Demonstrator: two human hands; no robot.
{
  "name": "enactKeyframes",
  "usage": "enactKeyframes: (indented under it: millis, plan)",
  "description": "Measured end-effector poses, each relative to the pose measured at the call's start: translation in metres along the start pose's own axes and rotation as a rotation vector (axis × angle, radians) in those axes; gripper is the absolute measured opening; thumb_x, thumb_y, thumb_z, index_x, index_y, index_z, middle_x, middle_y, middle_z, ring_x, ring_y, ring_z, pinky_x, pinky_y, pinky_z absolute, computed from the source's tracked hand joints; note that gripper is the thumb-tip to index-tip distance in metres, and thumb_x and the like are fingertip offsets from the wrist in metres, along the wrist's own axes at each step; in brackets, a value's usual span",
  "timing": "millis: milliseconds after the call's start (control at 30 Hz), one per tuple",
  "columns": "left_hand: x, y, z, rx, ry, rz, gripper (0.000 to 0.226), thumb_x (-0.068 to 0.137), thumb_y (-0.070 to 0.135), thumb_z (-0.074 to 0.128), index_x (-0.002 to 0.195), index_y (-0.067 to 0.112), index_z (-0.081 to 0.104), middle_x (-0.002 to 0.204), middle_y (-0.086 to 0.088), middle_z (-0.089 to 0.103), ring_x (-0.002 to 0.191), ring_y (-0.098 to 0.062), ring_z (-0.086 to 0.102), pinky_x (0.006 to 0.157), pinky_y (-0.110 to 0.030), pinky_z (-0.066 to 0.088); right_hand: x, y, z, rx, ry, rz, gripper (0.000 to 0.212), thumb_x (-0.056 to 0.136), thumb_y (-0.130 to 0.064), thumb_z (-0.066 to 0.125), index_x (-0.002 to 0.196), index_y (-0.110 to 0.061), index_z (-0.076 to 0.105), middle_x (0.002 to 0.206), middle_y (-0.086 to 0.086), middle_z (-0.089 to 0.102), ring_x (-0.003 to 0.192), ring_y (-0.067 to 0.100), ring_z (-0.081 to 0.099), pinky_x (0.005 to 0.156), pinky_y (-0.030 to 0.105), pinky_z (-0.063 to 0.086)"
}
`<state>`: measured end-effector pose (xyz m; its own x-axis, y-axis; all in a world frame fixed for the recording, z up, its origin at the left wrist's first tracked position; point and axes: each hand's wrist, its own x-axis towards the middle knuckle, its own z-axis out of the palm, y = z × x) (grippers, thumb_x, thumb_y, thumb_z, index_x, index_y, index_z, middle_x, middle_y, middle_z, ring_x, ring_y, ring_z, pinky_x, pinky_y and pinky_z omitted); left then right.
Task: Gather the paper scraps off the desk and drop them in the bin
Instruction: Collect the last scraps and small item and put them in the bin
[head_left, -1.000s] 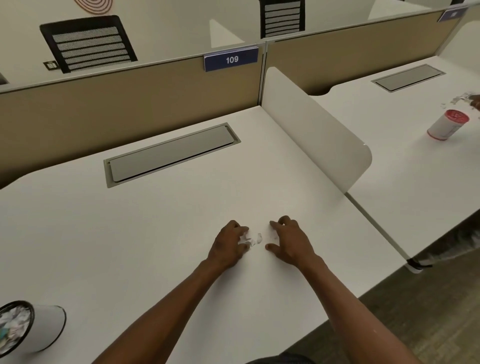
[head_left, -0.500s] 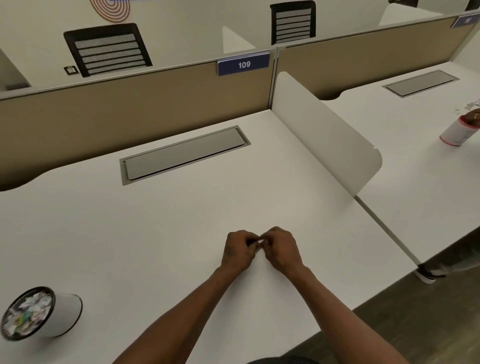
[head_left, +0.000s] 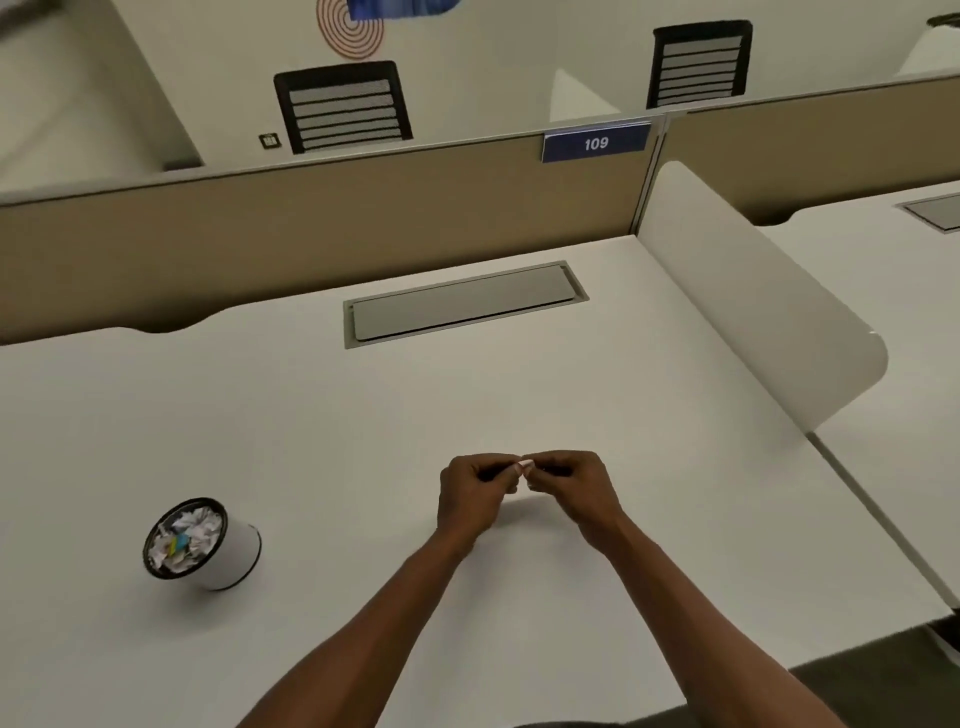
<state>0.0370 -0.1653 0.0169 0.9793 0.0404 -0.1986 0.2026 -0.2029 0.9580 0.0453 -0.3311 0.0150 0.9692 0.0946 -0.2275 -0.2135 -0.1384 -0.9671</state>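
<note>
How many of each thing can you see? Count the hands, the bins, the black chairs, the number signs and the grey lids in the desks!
Hands: 2, left hand and right hand
Bins: 1, bin
Black chairs: 2, near chair and far chair
Number signs: 1, sign 109
Grey desk lids: 2, middle lid and right-edge lid
Total: 8

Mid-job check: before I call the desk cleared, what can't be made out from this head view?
- Scraps in the left hand and right hand: curled fingers hide them; only a white tip shows between the fingertips.
- Desk under the hands and forearms: covered.
- Bin: how full below the top crumpled paper, unseen.
- Neighbouring desk: cut off by the right edge.
</note>
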Motion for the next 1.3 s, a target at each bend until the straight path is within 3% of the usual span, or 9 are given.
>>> enactKeyframes:
  millis: [100,233,300,533,733,1000,1133,1200,1300]
  plan:
    - [-0.007,0.003,-0.033,-0.099,0.090,-0.016,0.023,0.076,0.052,0.079,0.092,0.035,0.079,0.088,0.012,0.079,0.079,-0.010,0.075,0.080,-0.032,0.061,0.010,-0.022,0.030,0.123,-0.130,-0.033,0.016,0.086,-0.031,0.077,0.098,-0.020,0.080,0.097,0.004,0.079,0.096,0.022,0.075,0.086,0.036,0.060]
    - [-0.022,-0.001,-0.095,-0.158,0.224,-0.037,0.028,0.076,0.049,0.081,0.096,0.029,0.080,0.096,0.007,0.079,0.088,-0.013,0.076,0.090,-0.041,0.060,0.022,-0.046,0.094,0.244,-0.306,-0.018,0.021,0.085,-0.029,0.078,0.101,-0.015,0.080,0.103,0.008,0.078,0.102,0.022,0.073,0.086,0.030,0.058]
    - [-0.062,-0.010,-0.170,-0.226,0.514,-0.047,0.029,0.075,0.048,0.082,0.096,0.028,0.080,0.097,0.006,0.079,0.089,-0.014,0.076,0.091,-0.042,0.059,0.018,-0.067,0.184,0.193,-0.558,0.015,0.018,0.085,-0.025,0.078,0.099,-0.014,0.080,0.102,0.009,0.078,0.101,0.023,0.074,0.086,0.029,0.058]
    - [-0.094,-0.010,-0.231,-0.181,0.716,-0.048,0.015,0.081,0.034,0.080,0.094,0.028,0.080,0.090,0.005,0.079,0.082,-0.015,0.076,0.084,-0.040,0.061,0.013,-0.087,0.264,0.141,-0.646,-0.019,0.015,0.086,-0.019,0.077,0.098,-0.010,0.080,0.098,0.010,0.079,0.096,0.023,0.075,0.085,0.033,0.060]
    - [-0.105,-0.022,-0.263,0.069,0.864,-0.025,0.011,0.082,0.038,0.079,0.093,0.035,0.079,0.085,0.015,0.078,0.080,-0.003,0.073,0.071,-0.020,0.058,0.016,-0.098,0.307,-0.108,-0.630,-0.143,0.014,0.086,-0.025,0.076,0.095,-0.015,0.081,0.091,0.004,0.080,0.086,0.017,0.076,0.084,0.037,0.062]
    - [-0.108,-0.044,-0.292,0.392,0.936,-0.154,0.021,0.085,0.010,0.073,0.104,0.016,0.078,0.101,-0.004,0.077,0.092,-0.020,0.070,0.079,-0.030,0.056,0.013,-0.100,0.345,-0.590,-0.655,-0.516,0.030,0.084,-0.008,0.068,0.113,-0.010,0.075,0.112,0.010,0.076,0.103,0.025,0.070,0.085,0.031,0.054]
    - [-0.113,-0.052,-0.290,0.485,0.973,-0.009,0.023,0.087,0.003,0.067,0.106,0.014,0.075,0.106,-0.005,0.073,0.096,-0.022,0.067,0.078,-0.033,0.058,0.011,-0.091,0.340,-0.607,-0.589,-0.662,0.046,0.081,-0.005,0.065,0.126,-0.009,0.067,0.126,0.011,0.070,0.117,0.026,0.065,0.097,0.031,0.049]
    - [-0.117,-0.056,-0.285,0.579,0.925,0.101,0.025,0.094,0.012,0.062,0.117,0.013,0.070,0.119,-0.004,0.070,0.112,-0.021,0.064,0.090,-0.030,0.054,0.007,-0.088,0.335,-0.610,-0.557,-0.703,0.044,0.084,-0.009,0.058,0.128,-0.010,0.064,0.127,0.009,0.069,0.117,0.027,0.063,0.099,0.034,0.049]
    - [-0.122,-0.067,-0.275,0.809,0.704,0.194,0.039,0.100,0.027,0.047,0.136,0.015,0.057,0.142,0.001,0.057,0.139,-0.016,0.043,0.115,-0.031,0.034,0.003,-0.073,0.326,-0.790,-0.617,-0.918,0.041,0.091,-0.018,0.041,0.128,-0.011,0.057,0.128,0.009,0.065,0.123,0.033,0.056,0.107,0.041,0.043]
